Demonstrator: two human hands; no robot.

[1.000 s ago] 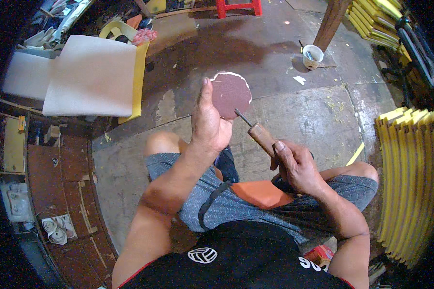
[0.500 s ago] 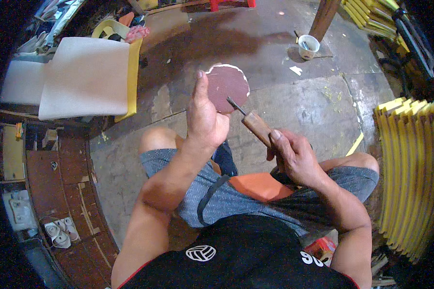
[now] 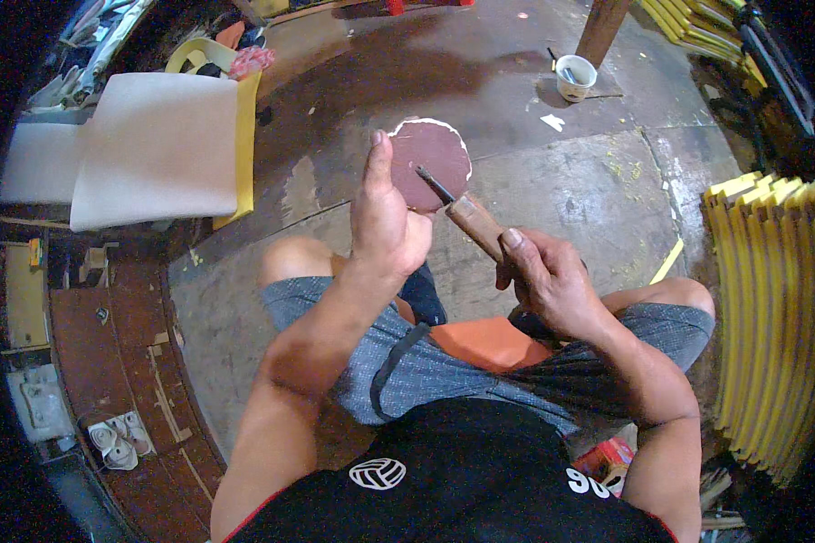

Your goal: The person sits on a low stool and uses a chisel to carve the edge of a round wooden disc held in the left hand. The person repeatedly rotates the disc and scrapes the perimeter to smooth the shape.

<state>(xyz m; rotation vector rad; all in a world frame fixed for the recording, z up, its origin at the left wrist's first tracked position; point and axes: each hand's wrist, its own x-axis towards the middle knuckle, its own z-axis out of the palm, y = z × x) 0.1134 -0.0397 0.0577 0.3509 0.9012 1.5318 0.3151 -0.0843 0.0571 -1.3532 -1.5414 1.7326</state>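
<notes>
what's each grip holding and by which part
The left grip holds a maroon disc by its lower-left edge; the right grip holds a tool by its wooden handle.

A black cloth shirt (image 3: 489,480) with thin red edging (image 3: 261,516) is worn, marked on its front with a white ball-shaped emblem (image 3: 378,473) and white printed characters (image 3: 577,483). Below it, finely patterned grey-blue cloth shorts (image 3: 349,385) are worn, crossed on the left by a narrow black strap (image 3: 392,365).

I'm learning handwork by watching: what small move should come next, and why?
Probably settle the wooden-handled tool lightly against the reddish disc: the right hand holds the tool, its tip points over the disc's face, and the left hand holds the disc. Contact is unclear.
</notes>
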